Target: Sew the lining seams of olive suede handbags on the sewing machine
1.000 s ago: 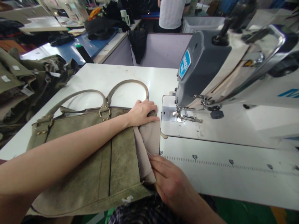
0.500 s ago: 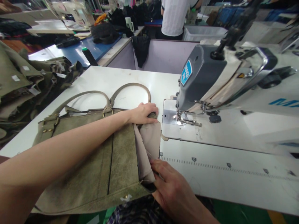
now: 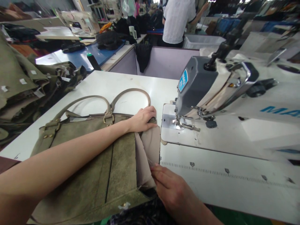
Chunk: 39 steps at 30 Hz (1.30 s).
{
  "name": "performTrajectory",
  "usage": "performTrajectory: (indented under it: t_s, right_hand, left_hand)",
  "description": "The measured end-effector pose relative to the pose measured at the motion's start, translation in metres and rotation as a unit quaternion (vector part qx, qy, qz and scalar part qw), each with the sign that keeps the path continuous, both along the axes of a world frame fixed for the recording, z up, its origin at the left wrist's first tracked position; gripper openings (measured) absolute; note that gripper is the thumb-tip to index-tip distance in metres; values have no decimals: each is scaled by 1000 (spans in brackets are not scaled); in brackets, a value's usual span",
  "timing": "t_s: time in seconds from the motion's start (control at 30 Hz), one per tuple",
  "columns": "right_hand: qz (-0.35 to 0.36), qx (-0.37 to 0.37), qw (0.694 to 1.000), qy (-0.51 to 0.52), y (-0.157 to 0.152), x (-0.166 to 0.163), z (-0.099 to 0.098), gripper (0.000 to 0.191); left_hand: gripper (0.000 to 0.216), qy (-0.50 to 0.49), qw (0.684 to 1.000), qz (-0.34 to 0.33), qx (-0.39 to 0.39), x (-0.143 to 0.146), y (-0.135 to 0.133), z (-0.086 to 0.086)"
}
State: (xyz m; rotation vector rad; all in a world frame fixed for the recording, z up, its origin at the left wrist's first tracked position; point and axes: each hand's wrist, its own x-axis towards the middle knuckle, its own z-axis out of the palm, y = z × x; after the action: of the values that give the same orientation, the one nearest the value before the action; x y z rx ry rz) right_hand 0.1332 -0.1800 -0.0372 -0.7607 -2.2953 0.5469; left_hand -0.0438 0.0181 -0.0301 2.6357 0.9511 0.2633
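Observation:
An olive-green handbag lies flat on the white sewing table, its two looped handles pointing away from me. Along its right side the edge is open, and a pinkish-beige inner face shows between the layers. My left hand reaches across the bag and is closed on its upper right corner. Lower on that same side, my right hand pinches the edge near the bottom corner. Some of its fingertips are hidden behind the fabric. The sewing machine's presser foot is to the right of the bag, apart from it.
A large sewing machine takes up the table's right side, with a printed ruler scale in front. Stacked olive bag pieces are at the left. A thread cone stands beyond the table's far left edge. A person in a white shirt is behind.
The view has tilted up slightly, so the table and bag sit lower in the picture. Both hands keep their places on the bag's right side.

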Motion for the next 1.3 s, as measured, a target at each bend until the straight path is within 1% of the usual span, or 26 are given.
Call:
performTrajectory:
  t_s: [0.07,0.1,0.23,0.3,0.33,0.4,0.47,0.57,0.67,0.73,0.97,1.17,1.3]
  right_hand:
    - [14,5,1000,-12,9,13,1,33]
    - [13,8,1000,-19,16,20,1,33]
    - [-42,34,997,-48,49,38,-7,36]
    - [-59,58,995,-51,57,40,-11,38]
    - [-61,69,995,-45,58,40,-13,39]
    - [-63,77,995,-26,51,39,-15,38]
    - [-77,71,995,-11,39,40,-13,37]
    - [-83,82,993,2,25,46,-7,34]
    - [-74,63,995,-2,21,53,-2,36]
    - [-73,51,996,-3,22,54,-1,37]
    - [-94,59,994,6,26,49,-2,33]
    - [-79,-15,996,26,25,53,-3,29]
    - [-48,-18,999,17,25,56,-6,31]
  left_hand:
    - [23,-7,1000,9,21,8,1,-2]
    - [23,-10,999,8,29,14,6,-4]
    - [25,-13,999,-4,49,49,48,-7]
    - [26,-4,999,-6,49,64,66,-8]
    - [26,2,999,-9,46,69,71,-8]
    - [25,14,999,-17,37,75,69,-7]
    - [26,22,999,-20,32,76,56,-5]
    - [29,28,999,-2,36,75,33,-2]
    - [27,33,998,18,40,78,23,-1]
    - [24,35,998,24,41,80,24,-1]
    - [18,33,998,8,45,82,32,-2]
    - [22,31,998,-15,49,80,37,-4]
    - [25,31,998,-26,49,80,37,-3]
